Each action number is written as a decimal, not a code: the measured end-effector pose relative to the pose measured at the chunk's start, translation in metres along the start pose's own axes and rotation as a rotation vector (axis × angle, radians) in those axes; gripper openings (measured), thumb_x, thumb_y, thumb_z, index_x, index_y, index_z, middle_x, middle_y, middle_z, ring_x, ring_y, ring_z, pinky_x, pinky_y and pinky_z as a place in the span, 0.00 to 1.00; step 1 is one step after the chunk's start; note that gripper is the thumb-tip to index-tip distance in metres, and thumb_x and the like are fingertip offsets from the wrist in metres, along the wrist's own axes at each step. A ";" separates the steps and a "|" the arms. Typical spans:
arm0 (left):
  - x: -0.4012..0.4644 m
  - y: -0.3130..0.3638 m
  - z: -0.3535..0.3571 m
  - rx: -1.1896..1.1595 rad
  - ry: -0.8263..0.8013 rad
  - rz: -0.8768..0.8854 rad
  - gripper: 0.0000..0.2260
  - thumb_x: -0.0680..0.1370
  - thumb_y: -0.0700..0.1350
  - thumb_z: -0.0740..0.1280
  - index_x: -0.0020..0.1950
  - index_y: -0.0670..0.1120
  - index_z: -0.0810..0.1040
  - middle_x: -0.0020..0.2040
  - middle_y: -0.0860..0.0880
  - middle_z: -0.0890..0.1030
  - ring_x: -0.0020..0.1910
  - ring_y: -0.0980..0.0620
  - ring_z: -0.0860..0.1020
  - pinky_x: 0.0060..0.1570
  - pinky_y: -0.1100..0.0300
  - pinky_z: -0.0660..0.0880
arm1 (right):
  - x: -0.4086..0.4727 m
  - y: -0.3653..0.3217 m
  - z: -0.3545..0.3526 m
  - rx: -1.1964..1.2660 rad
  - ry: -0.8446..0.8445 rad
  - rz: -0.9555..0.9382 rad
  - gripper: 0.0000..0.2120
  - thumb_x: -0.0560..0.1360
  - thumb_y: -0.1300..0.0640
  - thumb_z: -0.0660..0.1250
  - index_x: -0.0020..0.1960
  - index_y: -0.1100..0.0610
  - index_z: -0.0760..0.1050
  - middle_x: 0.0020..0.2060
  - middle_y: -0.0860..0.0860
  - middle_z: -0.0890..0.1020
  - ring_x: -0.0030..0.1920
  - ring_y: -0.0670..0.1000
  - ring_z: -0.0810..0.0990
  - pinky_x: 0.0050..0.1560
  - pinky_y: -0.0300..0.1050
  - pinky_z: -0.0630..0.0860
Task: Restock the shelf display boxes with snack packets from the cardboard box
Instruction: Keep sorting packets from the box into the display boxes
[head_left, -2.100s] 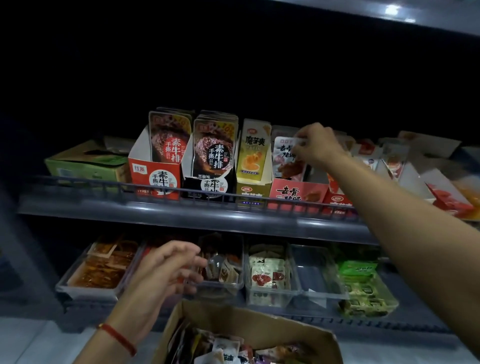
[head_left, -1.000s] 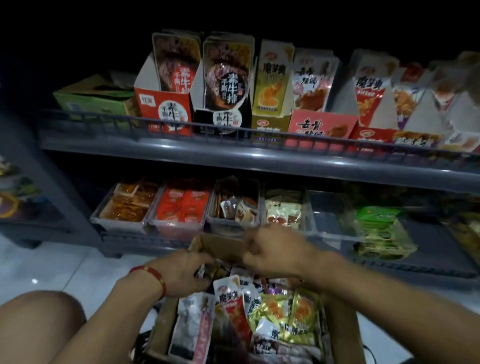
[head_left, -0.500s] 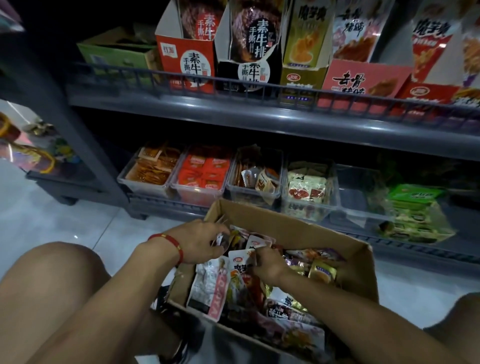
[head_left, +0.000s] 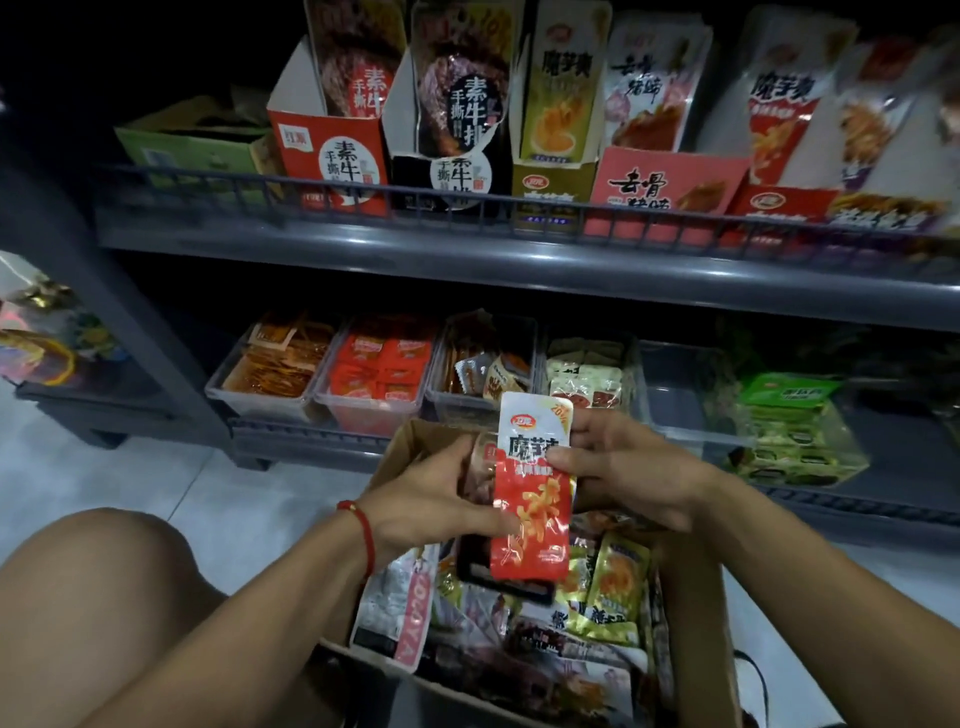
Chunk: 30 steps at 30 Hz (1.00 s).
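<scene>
A red and white snack packet (head_left: 532, 499) stands upright above the open cardboard box (head_left: 693, 618), with more packets stacked behind it. My left hand (head_left: 431, 499), with a red string at the wrist, grips the stack from the left. My right hand (head_left: 621, 467) pinches the front packet's right edge with the thumb on its face. The box below holds several loose packets in yellow, white and dark wrappers. On the upper shelf stand the display boxes, among them a red one with matching red and white packets (head_left: 779, 208) at the right.
A grey rail (head_left: 467, 208) runs along the upper shelf's front. On the lower shelf sit several clear plastic bins (head_left: 270, 405) of small snacks, one of them empty (head_left: 680, 395). A green carton (head_left: 192, 150) is at the upper left. My bare knee (head_left: 93, 587) is at the lower left.
My right hand came down from the upper shelf into the cardboard box. Both hands dug among the packets and have now lifted a red and white packet stack up out of it.
</scene>
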<state>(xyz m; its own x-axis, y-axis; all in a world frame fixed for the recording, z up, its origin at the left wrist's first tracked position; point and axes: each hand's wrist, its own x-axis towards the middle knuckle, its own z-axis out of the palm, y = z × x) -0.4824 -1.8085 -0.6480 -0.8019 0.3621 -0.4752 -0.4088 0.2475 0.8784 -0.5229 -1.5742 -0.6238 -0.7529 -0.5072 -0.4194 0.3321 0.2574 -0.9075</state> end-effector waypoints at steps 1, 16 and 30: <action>0.001 0.002 0.003 -0.044 -0.014 0.008 0.31 0.72 0.40 0.79 0.71 0.50 0.71 0.62 0.49 0.84 0.62 0.50 0.82 0.65 0.47 0.78 | -0.003 0.001 -0.003 0.039 -0.002 0.001 0.13 0.82 0.59 0.66 0.66 0.59 0.76 0.58 0.59 0.85 0.59 0.59 0.84 0.60 0.61 0.79; 0.039 0.009 0.010 -0.390 0.274 0.145 0.45 0.54 0.58 0.86 0.70 0.57 0.75 0.68 0.45 0.80 0.69 0.37 0.76 0.69 0.34 0.70 | -0.052 -0.003 -0.051 0.312 0.538 -0.157 0.07 0.80 0.66 0.66 0.58 0.64 0.78 0.44 0.57 0.88 0.38 0.50 0.86 0.35 0.42 0.81; 0.020 0.056 0.020 -0.367 0.317 0.449 0.28 0.73 0.45 0.78 0.70 0.58 0.74 0.68 0.47 0.80 0.70 0.40 0.75 0.68 0.33 0.70 | -0.097 -0.058 -0.091 0.015 0.766 -0.544 0.12 0.78 0.64 0.69 0.56 0.49 0.77 0.50 0.57 0.85 0.47 0.52 0.87 0.42 0.47 0.85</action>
<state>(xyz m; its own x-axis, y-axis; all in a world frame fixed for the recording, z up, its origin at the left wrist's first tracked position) -0.5127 -1.7696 -0.6098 -0.9956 0.0627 -0.0701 -0.0817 -0.2086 0.9746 -0.5214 -1.4651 -0.5281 -0.9738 0.1265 0.1889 -0.1724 0.1308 -0.9763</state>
